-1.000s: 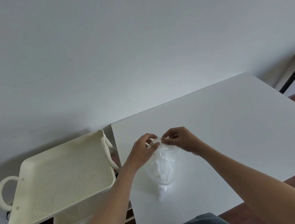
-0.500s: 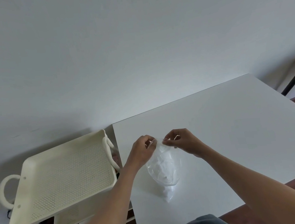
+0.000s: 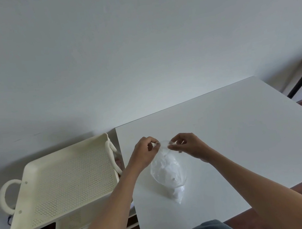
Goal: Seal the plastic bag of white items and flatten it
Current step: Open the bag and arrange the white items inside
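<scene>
Clear plastic, your bag lies on the white table, its mouth lifted between your hands. Left hand and right hand each pinch the rim shut between fingertips, likely to line up the seal (the white items sit low, clear of it). Beside the table stands a cream perforated cart; behind, a bare grey wall.
</scene>
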Demonstrator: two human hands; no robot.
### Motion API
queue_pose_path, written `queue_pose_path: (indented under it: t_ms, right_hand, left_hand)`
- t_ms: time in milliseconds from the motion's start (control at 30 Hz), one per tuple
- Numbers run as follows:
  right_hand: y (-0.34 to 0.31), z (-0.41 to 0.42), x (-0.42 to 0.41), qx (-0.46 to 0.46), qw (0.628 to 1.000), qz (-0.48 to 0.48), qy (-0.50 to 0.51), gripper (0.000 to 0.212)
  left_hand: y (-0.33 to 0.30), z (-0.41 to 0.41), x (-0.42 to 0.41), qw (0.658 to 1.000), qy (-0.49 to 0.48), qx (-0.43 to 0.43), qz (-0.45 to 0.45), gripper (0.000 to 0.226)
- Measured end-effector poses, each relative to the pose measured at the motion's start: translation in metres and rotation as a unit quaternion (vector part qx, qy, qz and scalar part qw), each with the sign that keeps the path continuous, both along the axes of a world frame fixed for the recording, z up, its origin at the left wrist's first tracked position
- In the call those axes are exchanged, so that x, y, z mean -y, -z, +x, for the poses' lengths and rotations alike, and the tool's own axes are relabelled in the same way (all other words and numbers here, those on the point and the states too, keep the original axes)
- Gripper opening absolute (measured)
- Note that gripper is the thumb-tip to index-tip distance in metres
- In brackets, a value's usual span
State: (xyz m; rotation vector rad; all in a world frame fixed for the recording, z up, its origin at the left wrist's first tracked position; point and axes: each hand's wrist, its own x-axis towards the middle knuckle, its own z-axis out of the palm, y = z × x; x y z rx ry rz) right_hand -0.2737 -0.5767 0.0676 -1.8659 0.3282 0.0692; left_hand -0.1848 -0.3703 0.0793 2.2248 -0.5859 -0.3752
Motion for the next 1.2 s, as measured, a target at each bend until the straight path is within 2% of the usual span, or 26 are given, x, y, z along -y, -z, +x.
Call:
queue_pose_path:
  t_ms: [200, 300, 467, 700, 933, 1033, 1133, 1200]
  right_hand:
    - [-0.013, 0.013, -0.003, 0.051, 0.995, -0.089, 0.017, 0.01]
    - [-0.015, 0.016, -0.005, 0.077, 0.988, -0.133, 0.026, 0.009]
    - [-0.004, 0.01, -0.006, 0.024, 0.991, -0.132, -0.004, 0.025]
    - [-0.004, 0.008, -0.008, 0.03, 0.99, -0.138, -0.002, 0.01]
    - [-0.016, 0.015, -0.009, 0.084, 0.978, -0.185, 0.043, 0.005]
    - [-0.01, 0.008, -0.008, 0.051, 0.976, -0.209, 0.022, 0.018]
    - [-0.003, 0.0, -0.003, 0.017, 0.978, -0.208, 0.027, 0.009]
    - [-0.006, -0.003, 0.001, 0.028, 0.977, -0.205, 0.043, 0.005]
  left_hand:
    - [-0.008, 0.0, -0.001, 0.999, 0.013, -0.04, -0.014, 0.016]
    - [-0.013, 0.0, -0.002, 0.999, 0.004, -0.035, -0.01, 0.015]
    - [-0.01, 0.0, -0.01, 0.999, -0.045, -0.012, -0.009, 0.014]
    - [-0.013, 0.001, -0.016, 0.998, 0.02, -0.039, -0.034, 0.022]
    - [-0.016, 0.002, -0.012, 1.0, -0.005, -0.008, -0.005, 0.017]
    - [-0.016, 0.002, -0.015, 1.0, -0.018, 0.008, 0.011, 0.018]
    - [-0.017, 0.0, -0.021, 1.0, -0.018, 0.0, 0.024, 0.019]
    - [-0.019, 0.002, -0.026, 0.999, -0.004, -0.014, 0.033, 0.021]
